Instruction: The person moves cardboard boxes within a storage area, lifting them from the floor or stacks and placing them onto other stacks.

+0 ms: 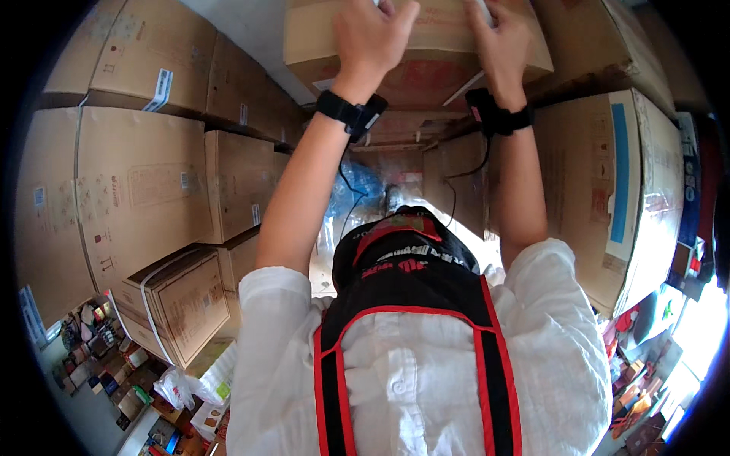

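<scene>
Both arms reach up to the top of the view, over a large cardboard box [418, 34] with red print. My left hand [374, 34] is closed near the box's left part, fingers curled, with a bit of white strap at its upper edge. My right hand [500, 38] is closed around a white strap [480, 11] on the box's right part. A short white strip [464, 88] crosses the box's lower edge. The far side of the box is cut off by the frame.
Stacked cardboard cartons [144, 175] line the left, and more cartons [570, 167] stand on the right. A strapped carton [186, 304] sits lower left. Small goods [99, 349] crowd the lower left. Black wrist bands [338, 110] with cables are on my arms.
</scene>
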The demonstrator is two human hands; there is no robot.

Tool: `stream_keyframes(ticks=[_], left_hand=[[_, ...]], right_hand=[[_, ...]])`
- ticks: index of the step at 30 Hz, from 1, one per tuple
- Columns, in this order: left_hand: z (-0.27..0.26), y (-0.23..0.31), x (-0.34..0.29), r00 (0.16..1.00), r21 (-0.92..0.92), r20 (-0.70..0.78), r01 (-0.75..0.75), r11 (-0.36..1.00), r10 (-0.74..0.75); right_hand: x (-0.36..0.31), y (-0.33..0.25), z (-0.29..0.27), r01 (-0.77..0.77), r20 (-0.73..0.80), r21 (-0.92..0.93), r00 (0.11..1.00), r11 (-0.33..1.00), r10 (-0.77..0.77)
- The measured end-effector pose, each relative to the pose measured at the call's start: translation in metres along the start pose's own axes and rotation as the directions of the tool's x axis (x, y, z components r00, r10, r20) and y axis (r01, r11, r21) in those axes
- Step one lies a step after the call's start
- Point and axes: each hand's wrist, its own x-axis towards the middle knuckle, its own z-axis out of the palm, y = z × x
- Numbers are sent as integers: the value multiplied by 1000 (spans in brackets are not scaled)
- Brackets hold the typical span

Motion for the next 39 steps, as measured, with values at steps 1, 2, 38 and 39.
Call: stream_keyframes(ticks=[1, 2, 38, 39], left_hand=[[2, -7, 3, 1000, -1, 1, -6, 1000, 6], [-1, -23, 7, 997, 2, -64, -52, 999, 52], [-280, -142, -548, 553, 108, 296, 791, 603, -779], [-260, -134, -539, 591, 127, 383, 728, 674, -710]], right_hand=[[0, 0, 1, 2, -6, 1, 1000, 1000, -2], [-1, -3, 6, 57, -3, 44, 998, 997, -57], [-461, 56, -216, -305, 486, -75, 820, 949, 302], [-475, 60, -230, -321, 464, -91, 824, 943, 325]])
